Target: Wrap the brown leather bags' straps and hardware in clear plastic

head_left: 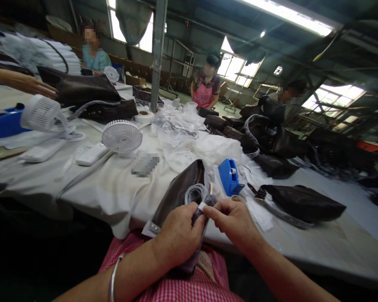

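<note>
bag [178, 191] partly hidden, co-worker's arm [19, 80] cut off

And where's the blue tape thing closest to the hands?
In the head view, right of centre, the blue tape dispenser sits just beyond the right hand, to the right of the held dark brown bag.

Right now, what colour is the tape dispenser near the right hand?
The tape dispenser is blue, seen in the head view.

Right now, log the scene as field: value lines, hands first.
left hand: closed on plastic-wrapped strap
right hand: pinching small white piece
dark bag: across the table edge, under the hands
blue dispenser: on the table, beyond the right hand
nearest fan: white, on the table, left of the bag
</note>
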The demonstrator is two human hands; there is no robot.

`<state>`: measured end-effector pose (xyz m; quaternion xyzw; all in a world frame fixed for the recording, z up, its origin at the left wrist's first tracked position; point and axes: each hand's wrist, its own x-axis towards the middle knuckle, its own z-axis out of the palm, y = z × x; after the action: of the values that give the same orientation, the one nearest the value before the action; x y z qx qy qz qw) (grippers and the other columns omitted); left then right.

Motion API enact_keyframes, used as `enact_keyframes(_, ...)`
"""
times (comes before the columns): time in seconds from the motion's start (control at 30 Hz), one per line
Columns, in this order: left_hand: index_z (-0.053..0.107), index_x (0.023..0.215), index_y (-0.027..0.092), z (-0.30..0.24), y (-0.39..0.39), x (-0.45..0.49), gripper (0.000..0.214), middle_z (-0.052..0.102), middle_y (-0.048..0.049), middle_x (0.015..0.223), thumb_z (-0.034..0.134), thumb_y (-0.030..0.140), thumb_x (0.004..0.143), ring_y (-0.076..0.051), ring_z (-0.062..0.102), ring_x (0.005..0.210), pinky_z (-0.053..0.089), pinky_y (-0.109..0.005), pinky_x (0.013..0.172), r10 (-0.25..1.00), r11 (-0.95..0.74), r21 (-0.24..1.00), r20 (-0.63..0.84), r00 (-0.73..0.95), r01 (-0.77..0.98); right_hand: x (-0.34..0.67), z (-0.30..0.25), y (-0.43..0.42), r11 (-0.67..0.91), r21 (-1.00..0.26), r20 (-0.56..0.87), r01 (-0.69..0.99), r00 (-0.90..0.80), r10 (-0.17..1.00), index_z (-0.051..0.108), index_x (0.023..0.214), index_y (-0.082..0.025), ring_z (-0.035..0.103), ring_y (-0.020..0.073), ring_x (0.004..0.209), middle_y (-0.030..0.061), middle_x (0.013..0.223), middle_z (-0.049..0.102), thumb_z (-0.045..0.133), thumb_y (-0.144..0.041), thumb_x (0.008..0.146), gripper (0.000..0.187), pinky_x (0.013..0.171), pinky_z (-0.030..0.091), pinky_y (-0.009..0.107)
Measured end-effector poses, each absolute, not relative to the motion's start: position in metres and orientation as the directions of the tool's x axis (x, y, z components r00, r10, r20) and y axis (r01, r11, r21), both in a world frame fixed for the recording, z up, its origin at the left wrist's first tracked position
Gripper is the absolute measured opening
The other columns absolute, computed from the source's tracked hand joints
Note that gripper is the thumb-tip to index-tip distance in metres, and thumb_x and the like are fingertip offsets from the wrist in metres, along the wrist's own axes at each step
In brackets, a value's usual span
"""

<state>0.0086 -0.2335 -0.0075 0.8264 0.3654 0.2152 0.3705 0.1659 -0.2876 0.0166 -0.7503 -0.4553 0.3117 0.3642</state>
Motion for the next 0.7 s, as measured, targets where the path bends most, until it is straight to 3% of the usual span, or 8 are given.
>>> enact_keyframes(0.27,0.06,0.091,0.018,-0.013,-0.24,0.014,0.019,0.066,-0.0112,0.088,0.046,0.028,0.096,-0.027,0.065,0.08,0.049,-0.037,0.073,0.749,-0.579,0.575,0.094,0.656,0.578,0.168,-0.003,-0.291,-0.375,-0.861,-0.217,0.344,0.419,0.882,0.047,0.051,-0.02,0.035,0.0081,0.043,-0.0042,0.044,0.045,0.071,-0.059,0.07,0.05,0.044,0.027,0.024)
enact_keyframes(0.4,0.061,0.098,0.018,-0.011,-0.243,0.016,0.02,0.065,-0.012,0.091,0.043,0.027,0.096,-0.028,0.066,0.078,0.05,-0.038,0.068,0.747,-0.601,0.473,0.049,0.663,0.644,0.169,-0.012,-0.292,-0.402,-0.867,-0.259,0.293,0.424,0.868,0.05,0.056,-0.019,0.035,0.0081,0.041,-0.0059,0.042,0.043,0.07,-0.06,0.072,0.048,0.042,0.025,0.024)
enact_keyframes(0.53,0.061,0.096,0.018,-0.01,-0.24,0.014,0.019,0.065,-0.0116,0.09,0.044,0.027,0.096,-0.028,0.065,0.079,0.05,-0.038,0.07,0.742,-0.609,0.468,0.051,0.669,0.64,0.171,-0.013,-0.294,-0.392,-0.893,-0.292,0.222,0.377,0.879,0.051,0.058,-0.018,0.037,0.0076,0.041,-0.0055,0.043,0.045,0.072,-0.06,0.073,0.049,0.042,0.025,0.023)
enact_keyframes(0.7,0.059,0.093,0.02,-0.014,-0.234,0.01,0.019,0.063,-0.0089,0.086,0.042,0.027,0.098,-0.027,0.064,0.078,0.049,-0.038,0.072,0.736,-0.615,0.532,0.122,0.666,0.582,0.173,-0.013,-0.298,-0.393,-0.918,-0.349,0.053,0.362,0.864,0.056,0.058,-0.016,0.038,0.0059,0.041,-0.0033,0.047,0.053,0.079,-0.06,0.064,0.05,0.041,0.024,0.021)
